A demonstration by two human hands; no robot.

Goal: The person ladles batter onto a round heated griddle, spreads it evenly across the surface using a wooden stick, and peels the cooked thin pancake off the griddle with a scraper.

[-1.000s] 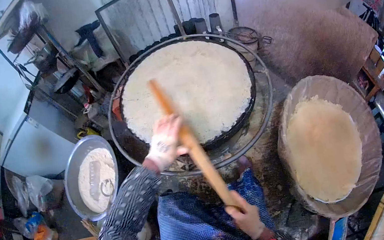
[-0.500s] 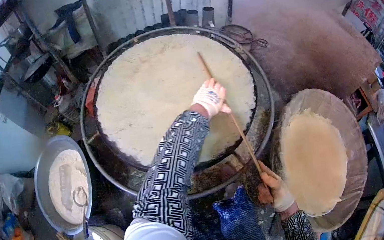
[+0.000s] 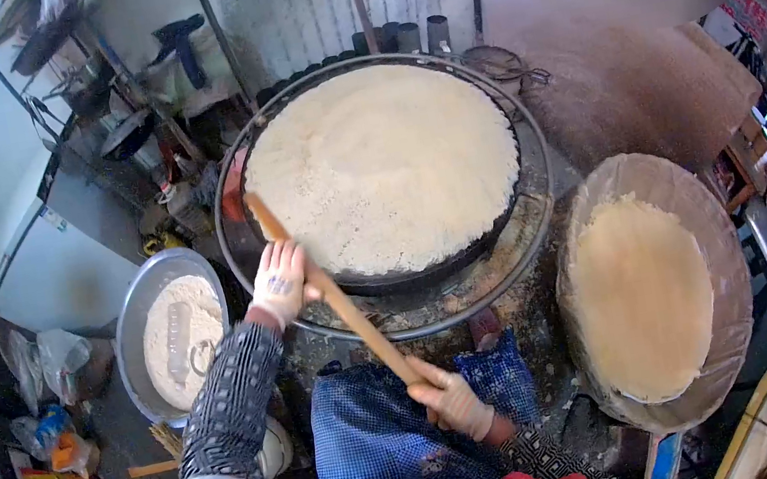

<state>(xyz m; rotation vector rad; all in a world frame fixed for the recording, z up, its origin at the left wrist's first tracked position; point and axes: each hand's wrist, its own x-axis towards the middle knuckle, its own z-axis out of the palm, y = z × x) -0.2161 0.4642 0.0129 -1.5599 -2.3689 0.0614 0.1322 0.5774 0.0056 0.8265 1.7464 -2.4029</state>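
A long wooden blade slants from the lower left edge of the round griddle down to my lap. My left hand, in a pale glove, is closed round its upper part. Near its lower end, my right hand grips it, also in a pale glove. A wide layer of pale batter covers the griddle, speckled with small holes toward the lower left. The blade's tip lies beside the layer's left edge; whether it touches the griddle cannot be told. A metal ring surrounds the griddle.
At the left stands a metal basin of pale flour with a clear scoop. To the right, a cloth-lined basket holds thin, round, tan sheets. Dark cylinders stand behind the griddle. Bags lie at the far left.
Since the middle frame, both hands and the blade have swung left and back toward my body, from the griddle's right side to its lower left edge. Both hands kept hold. The view has shifted.
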